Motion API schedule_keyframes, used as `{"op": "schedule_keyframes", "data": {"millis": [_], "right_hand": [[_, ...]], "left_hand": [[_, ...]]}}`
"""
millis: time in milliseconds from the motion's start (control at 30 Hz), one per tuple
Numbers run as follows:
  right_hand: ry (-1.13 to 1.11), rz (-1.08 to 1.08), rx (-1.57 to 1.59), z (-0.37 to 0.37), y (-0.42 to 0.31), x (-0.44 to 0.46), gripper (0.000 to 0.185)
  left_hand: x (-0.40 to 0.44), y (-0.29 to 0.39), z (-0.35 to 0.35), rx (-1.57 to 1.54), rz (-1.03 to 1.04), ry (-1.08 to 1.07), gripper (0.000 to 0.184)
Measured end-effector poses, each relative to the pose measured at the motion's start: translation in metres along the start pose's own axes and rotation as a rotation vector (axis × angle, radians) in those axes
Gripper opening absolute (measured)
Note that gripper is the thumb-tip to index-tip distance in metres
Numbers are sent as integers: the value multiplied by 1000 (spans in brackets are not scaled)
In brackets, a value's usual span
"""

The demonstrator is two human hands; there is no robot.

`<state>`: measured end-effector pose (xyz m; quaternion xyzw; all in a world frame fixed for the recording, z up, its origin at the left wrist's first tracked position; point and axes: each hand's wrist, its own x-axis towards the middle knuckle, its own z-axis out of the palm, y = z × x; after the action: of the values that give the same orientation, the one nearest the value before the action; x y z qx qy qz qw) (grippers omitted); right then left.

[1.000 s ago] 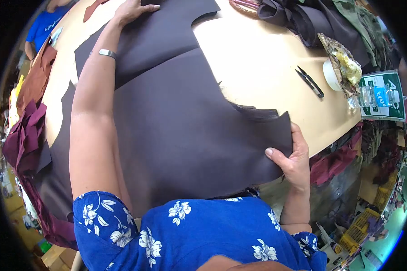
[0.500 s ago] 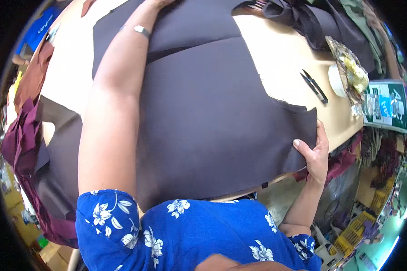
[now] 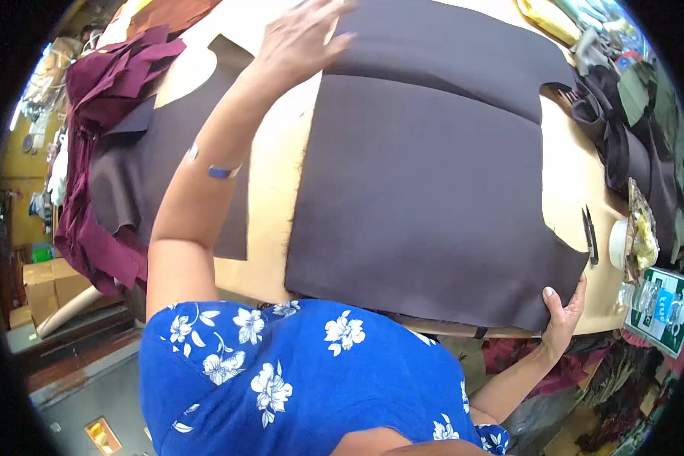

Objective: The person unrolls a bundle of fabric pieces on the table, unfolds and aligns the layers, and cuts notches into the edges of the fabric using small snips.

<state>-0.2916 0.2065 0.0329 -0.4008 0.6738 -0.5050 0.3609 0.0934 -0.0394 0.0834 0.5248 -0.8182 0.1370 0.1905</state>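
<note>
A large dark grey-brown piece of fabric (image 3: 425, 197) lies spread in front of me, with a fold line running across its upper part. My left hand (image 3: 304, 39) is open at the fabric's upper left edge, fingers apart over its border; whether they press on it I cannot tell. At the lower right corner, my right hand (image 3: 564, 313) pinches the fabric, thumb on top and the other fingers mostly beyond the edge. Black thread snips (image 3: 590, 235) lie on the table (image 3: 270, 163) just right of the fabric.
Another dark fabric piece (image 3: 197, 152) and maroon scraps (image 3: 102, 205) lie to the left. On the right are a white container (image 3: 619, 242), a clear bottle (image 3: 665, 305) on a green-and-white box (image 3: 650, 334), and bunched black cloth (image 3: 608, 121). The table's front edge runs beside my body.
The view has swung left. My left hand has come from the fabric's far part to its left edge, fingers now showing. My right hand keeps hold of the same corner.
</note>
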Motion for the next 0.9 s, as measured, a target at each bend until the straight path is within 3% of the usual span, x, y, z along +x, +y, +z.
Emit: {"op": "schedule_keyframes", "data": {"millis": [100,133,200,300,400,500,533,667,800,900], "right_hand": [[-25,-5,-9,-4,3,2,60],[-37,-10,-22,-6,4,2,61],[-34,-15,-48,-6,7,4,64],[-14,14,-27,-8,11,4,69],[7,-11,21,-8,15,4,69],[-14,18,20,-7,12,5,69],[-6,13,5,-8,13,5,69],[-25,-11,-26,-10,13,7,69],[-22,8,16,-7,11,5,70],[35,10,3,-8,15,5,70]], "left_hand": [[-56,-57,17,311,-288,-236,56],[-66,-59,19,303,-440,-335,52],[-76,-65,31,261,-501,-345,42],[-71,-79,41,214,-426,-286,25],[-63,-84,43,195,-393,-299,21],[-57,-74,30,-223,-452,-379,19],[-60,-63,29,-397,-463,-276,14],[-58,-33,37,-474,-281,-187,15],[-64,-24,48,-437,-327,-195,26],[-77,-35,33,-368,-397,-57,33]]}}
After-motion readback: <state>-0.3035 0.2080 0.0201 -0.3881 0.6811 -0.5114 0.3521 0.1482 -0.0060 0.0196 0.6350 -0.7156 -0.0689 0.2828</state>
